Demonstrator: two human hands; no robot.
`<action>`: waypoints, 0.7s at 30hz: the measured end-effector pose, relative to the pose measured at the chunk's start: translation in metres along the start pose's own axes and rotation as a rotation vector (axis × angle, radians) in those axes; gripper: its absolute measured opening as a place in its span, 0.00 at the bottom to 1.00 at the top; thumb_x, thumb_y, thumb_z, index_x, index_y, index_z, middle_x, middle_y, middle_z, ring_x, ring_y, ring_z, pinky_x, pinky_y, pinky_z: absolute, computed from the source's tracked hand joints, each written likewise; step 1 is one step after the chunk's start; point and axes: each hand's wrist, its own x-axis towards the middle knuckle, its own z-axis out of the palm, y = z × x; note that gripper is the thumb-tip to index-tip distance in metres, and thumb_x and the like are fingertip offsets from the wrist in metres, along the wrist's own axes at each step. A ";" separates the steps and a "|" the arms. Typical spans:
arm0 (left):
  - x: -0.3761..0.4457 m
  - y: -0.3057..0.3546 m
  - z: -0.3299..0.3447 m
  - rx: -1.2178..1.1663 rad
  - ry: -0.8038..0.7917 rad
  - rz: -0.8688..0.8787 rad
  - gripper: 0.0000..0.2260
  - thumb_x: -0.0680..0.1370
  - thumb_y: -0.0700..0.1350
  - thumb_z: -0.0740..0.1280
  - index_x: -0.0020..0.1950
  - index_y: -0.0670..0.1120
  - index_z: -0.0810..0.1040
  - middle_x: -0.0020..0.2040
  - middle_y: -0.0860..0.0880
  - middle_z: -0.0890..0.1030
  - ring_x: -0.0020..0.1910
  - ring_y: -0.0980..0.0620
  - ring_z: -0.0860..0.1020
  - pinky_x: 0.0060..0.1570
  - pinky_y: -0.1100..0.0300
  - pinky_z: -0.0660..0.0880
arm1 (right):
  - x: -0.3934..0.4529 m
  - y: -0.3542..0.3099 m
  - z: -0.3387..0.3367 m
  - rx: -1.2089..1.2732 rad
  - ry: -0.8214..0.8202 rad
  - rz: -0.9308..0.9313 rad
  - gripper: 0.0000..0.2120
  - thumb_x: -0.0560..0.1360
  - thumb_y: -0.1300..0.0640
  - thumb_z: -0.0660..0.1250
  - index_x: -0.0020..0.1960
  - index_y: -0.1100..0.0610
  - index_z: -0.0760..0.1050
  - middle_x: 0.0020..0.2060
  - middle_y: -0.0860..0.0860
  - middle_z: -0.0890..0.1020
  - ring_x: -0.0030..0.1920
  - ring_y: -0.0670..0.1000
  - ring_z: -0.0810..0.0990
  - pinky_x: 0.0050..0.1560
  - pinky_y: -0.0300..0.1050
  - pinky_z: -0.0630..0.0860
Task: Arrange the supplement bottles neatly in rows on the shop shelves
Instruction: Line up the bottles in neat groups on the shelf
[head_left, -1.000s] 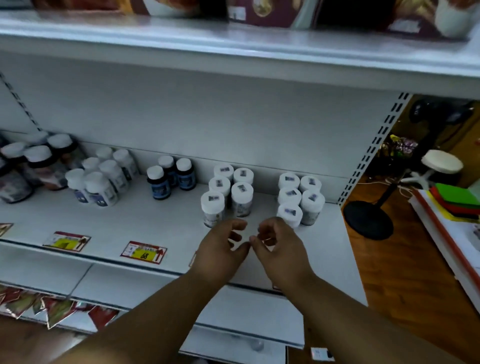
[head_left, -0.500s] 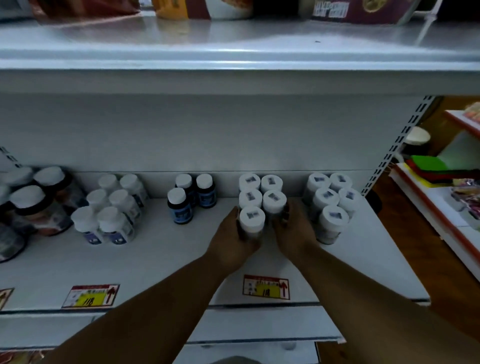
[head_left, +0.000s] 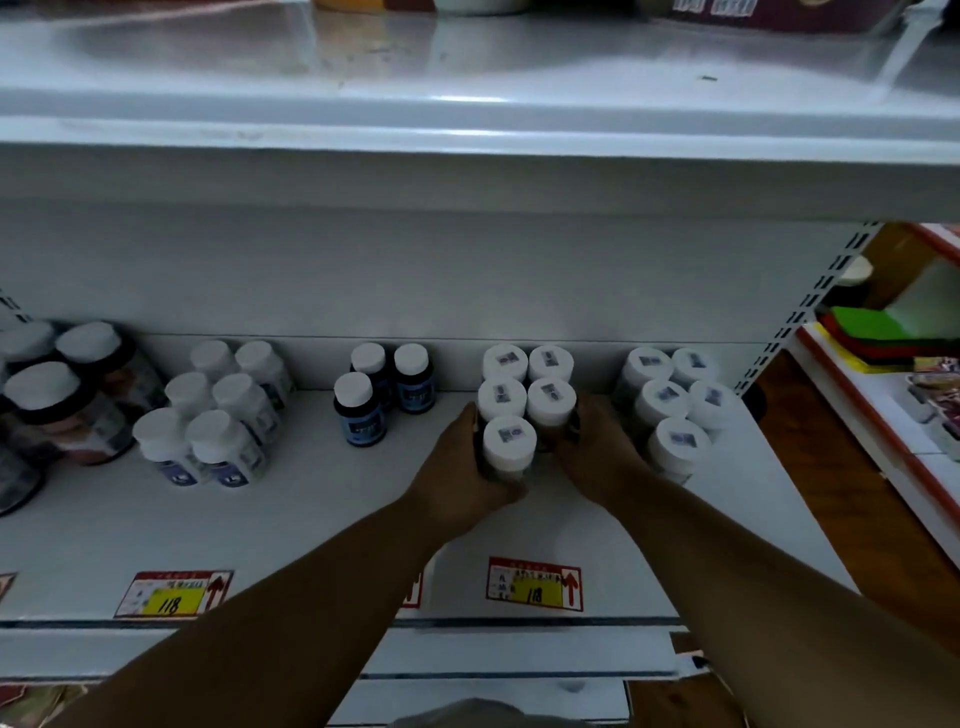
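Note:
Several white-capped supplement bottles (head_left: 527, 387) stand in a tight two-wide group at the back of the white shelf (head_left: 311, 519). My left hand (head_left: 457, 467) grips the lone front bottle (head_left: 509, 441) from its left side. My right hand (head_left: 597, 457) curls against the right side of the group, fingers round the second-row bottle (head_left: 551, 402). A second group of the same white-capped bottles (head_left: 670, 400) stands just right of my right hand.
Three dark blue bottles (head_left: 363, 410) and a cluster of white bottles (head_left: 218, 410) stand further left, with big dark jars (head_left: 67, 395) at the far left. Price tags (head_left: 535, 584) line the shelf front. An upper shelf (head_left: 467, 130) overhangs. Another display (head_left: 878, 332) stands to the right.
Both hands have moved from the shelf's front edge, where they held nothing, in to the middle bottle group and closed round it. Over the last half second they hardly moved.

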 end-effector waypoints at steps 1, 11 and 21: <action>0.002 0.000 0.000 0.001 -0.006 0.000 0.41 0.59 0.48 0.82 0.69 0.54 0.68 0.65 0.56 0.77 0.64 0.57 0.75 0.65 0.47 0.73 | 0.002 0.002 -0.001 -0.004 -0.012 0.004 0.15 0.75 0.60 0.69 0.60 0.50 0.74 0.54 0.45 0.80 0.57 0.46 0.78 0.55 0.41 0.74; 0.009 -0.002 0.003 0.080 -0.059 0.016 0.48 0.59 0.49 0.82 0.74 0.54 0.61 0.69 0.56 0.72 0.68 0.59 0.71 0.69 0.52 0.69 | 0.008 0.008 -0.007 -0.031 -0.089 -0.004 0.20 0.76 0.62 0.67 0.65 0.49 0.70 0.60 0.45 0.77 0.61 0.43 0.73 0.56 0.32 0.69; -0.020 -0.008 -0.005 0.217 0.081 -0.065 0.36 0.65 0.59 0.78 0.69 0.51 0.69 0.63 0.54 0.77 0.58 0.58 0.76 0.57 0.60 0.74 | -0.046 0.015 0.022 -0.176 0.146 0.040 0.20 0.73 0.51 0.71 0.63 0.50 0.70 0.56 0.46 0.74 0.51 0.43 0.76 0.47 0.34 0.72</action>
